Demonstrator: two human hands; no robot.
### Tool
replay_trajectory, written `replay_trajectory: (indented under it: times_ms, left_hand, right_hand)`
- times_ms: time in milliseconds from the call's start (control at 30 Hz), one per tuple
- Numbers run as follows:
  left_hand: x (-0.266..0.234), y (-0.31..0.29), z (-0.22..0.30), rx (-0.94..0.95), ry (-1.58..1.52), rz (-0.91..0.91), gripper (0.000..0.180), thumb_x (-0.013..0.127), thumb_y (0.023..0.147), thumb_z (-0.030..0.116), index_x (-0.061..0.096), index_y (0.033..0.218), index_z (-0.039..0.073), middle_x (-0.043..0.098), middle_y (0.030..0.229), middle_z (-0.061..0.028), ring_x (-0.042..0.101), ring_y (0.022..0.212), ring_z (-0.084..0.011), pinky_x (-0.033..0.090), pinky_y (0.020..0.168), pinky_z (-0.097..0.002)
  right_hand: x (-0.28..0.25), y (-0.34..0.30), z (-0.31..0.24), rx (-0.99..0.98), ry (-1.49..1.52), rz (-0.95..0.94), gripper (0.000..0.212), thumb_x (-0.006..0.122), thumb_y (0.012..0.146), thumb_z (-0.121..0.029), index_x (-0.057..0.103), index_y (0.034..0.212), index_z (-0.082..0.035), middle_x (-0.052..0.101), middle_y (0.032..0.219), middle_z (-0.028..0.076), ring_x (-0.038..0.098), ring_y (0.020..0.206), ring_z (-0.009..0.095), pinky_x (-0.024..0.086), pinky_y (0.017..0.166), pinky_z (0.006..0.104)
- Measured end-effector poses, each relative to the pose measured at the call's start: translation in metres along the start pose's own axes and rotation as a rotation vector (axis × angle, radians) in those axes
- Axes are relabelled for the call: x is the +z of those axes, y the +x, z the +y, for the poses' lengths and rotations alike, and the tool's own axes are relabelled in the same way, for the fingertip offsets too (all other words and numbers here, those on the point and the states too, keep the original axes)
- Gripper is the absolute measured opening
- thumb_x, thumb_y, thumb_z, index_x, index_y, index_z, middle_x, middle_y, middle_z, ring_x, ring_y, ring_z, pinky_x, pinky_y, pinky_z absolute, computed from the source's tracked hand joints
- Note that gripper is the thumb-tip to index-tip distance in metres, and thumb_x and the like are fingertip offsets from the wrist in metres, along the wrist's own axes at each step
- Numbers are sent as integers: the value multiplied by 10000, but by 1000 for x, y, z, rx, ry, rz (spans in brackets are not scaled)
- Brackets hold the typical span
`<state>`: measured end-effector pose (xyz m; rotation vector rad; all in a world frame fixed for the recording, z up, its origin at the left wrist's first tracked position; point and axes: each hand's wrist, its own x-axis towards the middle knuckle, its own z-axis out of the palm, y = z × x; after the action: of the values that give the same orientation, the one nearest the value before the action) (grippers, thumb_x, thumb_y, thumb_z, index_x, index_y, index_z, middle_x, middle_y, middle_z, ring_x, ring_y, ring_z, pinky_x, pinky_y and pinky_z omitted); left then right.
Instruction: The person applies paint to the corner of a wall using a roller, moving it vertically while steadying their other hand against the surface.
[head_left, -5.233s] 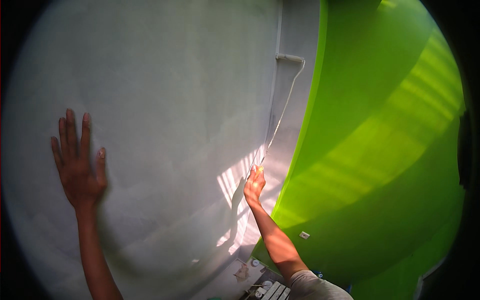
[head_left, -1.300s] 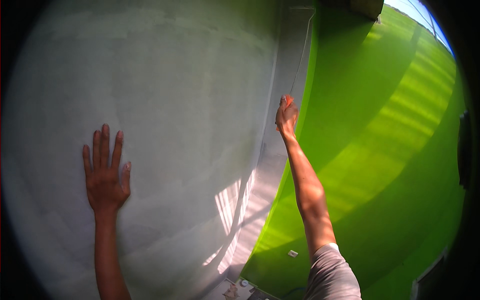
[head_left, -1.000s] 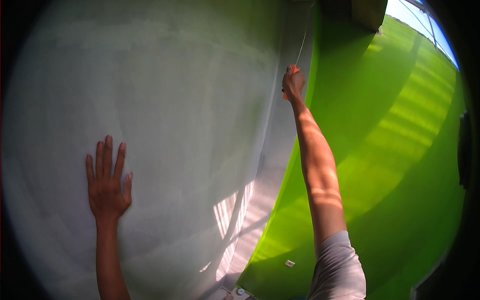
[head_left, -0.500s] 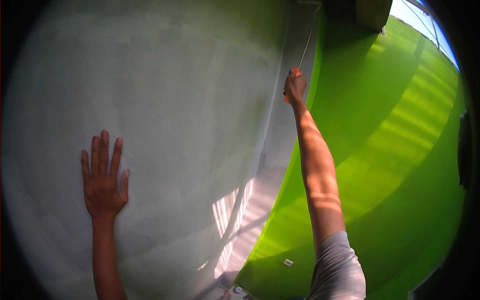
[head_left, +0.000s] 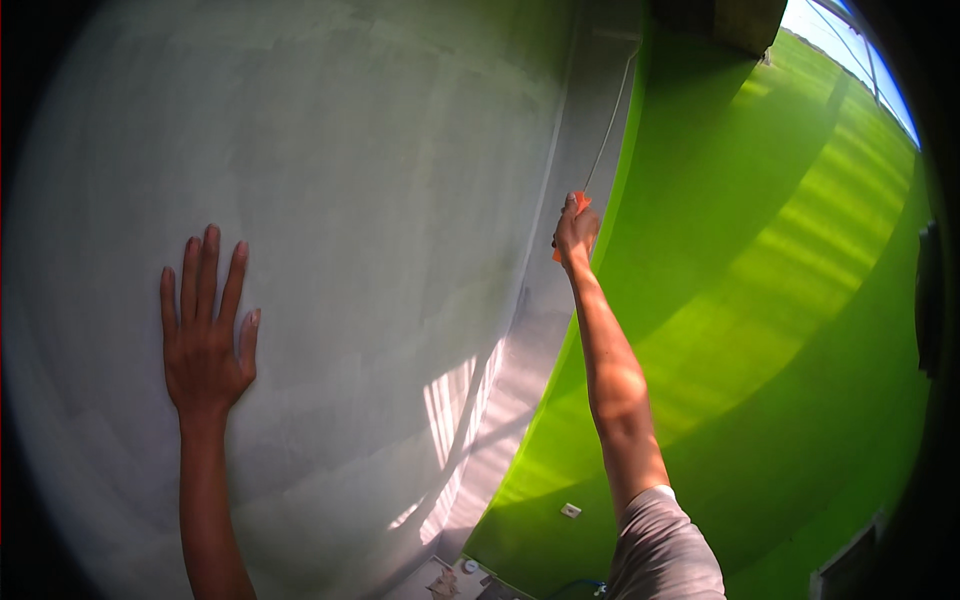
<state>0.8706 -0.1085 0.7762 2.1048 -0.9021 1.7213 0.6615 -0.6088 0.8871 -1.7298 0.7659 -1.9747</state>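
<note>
- Orange tool [head_left: 578, 205]: small, orange-handled, gripped in the right hand [head_left: 576, 235]; located high on the corner where the pale grey wall [head_left: 380, 200] meets the bright green wall [head_left: 780, 300]. The working end is hidden by the hand; its kind cannot be told.
- Right hand: fingers closed in a fist around the orange handle, arm extended upward along the corner. A thin pale strip [head_left: 608, 125] runs from just above the hand up the corner edge.
- Left hand [head_left: 205, 330]: palm flat against the pale grey wall, fingers straight and slightly spread, holding nothing.
- Change against the frame half a second earlier: the right hand sits lower in the view and slightly further from the top of the corner; more of the thin strip shows above it. The left hand has the same flat pose and lies at nearly the same spot on the wall.
- Change against the earliest frame: the right hand was then low on the corner, near the sunlit patch [head_left: 455, 420]; it now sits well above that patch. The left hand was then flat on the wall as well, higher in the view.
- Surroundings: striped sunlight falls across the green wall and the lower grey wall. A small white wall fitting [head_left: 570, 511] is on the green wall near the floor. A grey sleeve [head_left: 665, 545] covers the right upper arm.
</note>
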Motion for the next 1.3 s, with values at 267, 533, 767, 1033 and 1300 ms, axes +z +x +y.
replay_trajectory:
  times_ms: [267, 533, 767, 1033, 1300]
  left_hand:
    - [-1, 1, 0, 11, -2, 13, 723, 561, 974, 233, 312, 1651, 284, 243, 1739, -19, 244, 1595, -229, 187, 1316, -491]
    - [5, 0, -2, 26, 8, 31, 707, 548, 988, 254, 309, 1653, 281, 233, 1742, -15, 238, 1597, -227, 186, 1313, -495]
    - [9, 1, -1, 47, 21, 77, 693, 543, 996, 267, 316, 1651, 279, 228, 1745, -7, 217, 1604, -228, 169, 1314, -499]
    - [12, 1, -1, 64, 42, 96, 662, 507, 1019, 288, 312, 1651, 287, 226, 1745, -2, 204, 1608, -233, 157, 1314, -510]
    - [13, 0, -8, 80, 156, 126, 611, 448, 1056, 333, 306, 1649, 317, 236, 1740, 19, 204, 1607, -221, 158, 1314, -515]
  right_hand:
    - [-7, -74, 50, 90, -74, -6, 456, 514, 1086, -338, 633, 844, 31, 570, 605, 103, 579, 563, 245, 477, 605, 467]
    - [-4, -157, 90, 207, -67, 27, 376, 582, 1059, -296, 700, 1073, 61, 683, 757, 146, 632, 672, 270, 511, 691, 444]
    - [-11, -223, 139, 180, -8, 28, 353, 579, 1058, -262, 692, 1166, 55, 748, 965, 197, 711, 891, 328, 525, 837, 431]
    - [-23, -297, 206, 282, -78, -32, 367, 585, 1058, -242, 666, 1201, 86, 742, 1103, 240, 716, 1016, 353, 526, 913, 421]
    - [-38, -386, 263, 337, -45, -107, 306, 563, 1081, -212, 630, 1134, 82, 708, 949, 196, 661, 863, 265, 517, 827, 376]
